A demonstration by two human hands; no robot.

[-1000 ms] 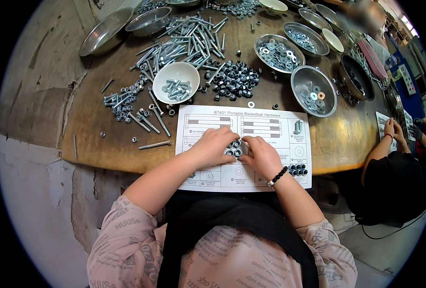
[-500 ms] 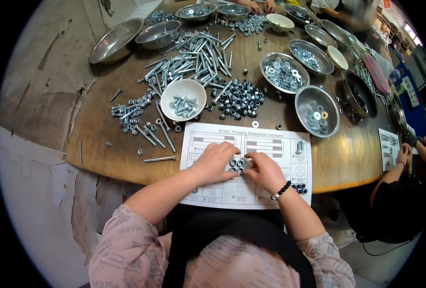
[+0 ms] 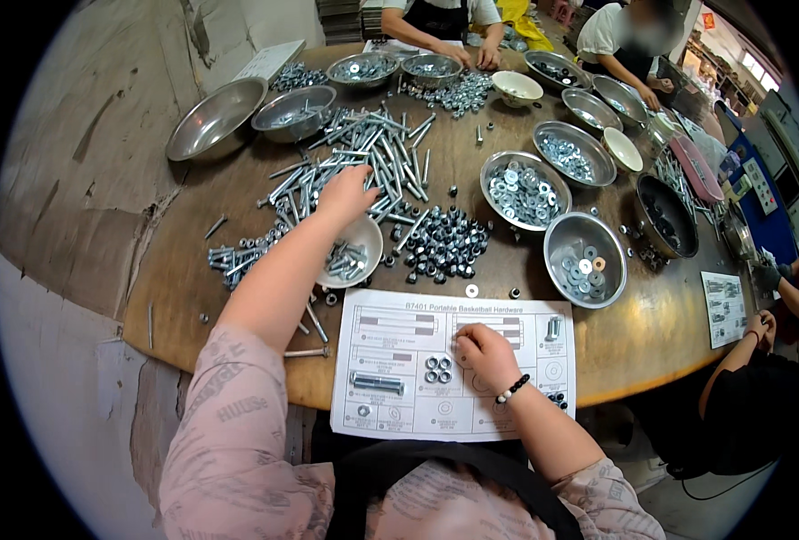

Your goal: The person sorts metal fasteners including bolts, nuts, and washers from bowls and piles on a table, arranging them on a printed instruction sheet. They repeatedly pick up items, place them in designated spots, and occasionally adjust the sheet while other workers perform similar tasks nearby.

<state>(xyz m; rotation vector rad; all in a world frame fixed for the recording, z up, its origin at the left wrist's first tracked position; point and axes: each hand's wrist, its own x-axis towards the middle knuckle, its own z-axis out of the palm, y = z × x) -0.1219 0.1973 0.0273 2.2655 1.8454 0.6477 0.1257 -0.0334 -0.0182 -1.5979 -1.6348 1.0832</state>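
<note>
My left hand (image 3: 346, 193) reaches past the white bowl (image 3: 372, 237) of short bolts, over the pile of long bolts (image 3: 390, 153); its thumb and forefinger are apart, with nothing visible between them. My right hand (image 3: 489, 356) rests on the printed sheet (image 3: 417, 427), fingers curled in; whether they hold anything is hidden. Left of it, several silver nuts (image 3: 438, 370) stand in a tight block on the sheet. Long bolts (image 3: 377, 383) lie side by side near the sheet's left edge. Dark nuts (image 3: 558, 399) show partly behind my right wrist.
Dark-topped lock nuts (image 3: 447, 243) are heaped beyond the sheet. Steel bowls of washers (image 3: 525, 191) (image 3: 585, 261) stand to the right, an empty steel bowl (image 3: 215, 121) far left. Another person's hands (image 3: 476, 58) work across the table; a second sheet (image 3: 723, 310) lies at right.
My left hand has left the nuts on the sheet and moved forward to the long bolts. My right hand has drawn slightly away from the nuts. The view has tilted up.
</note>
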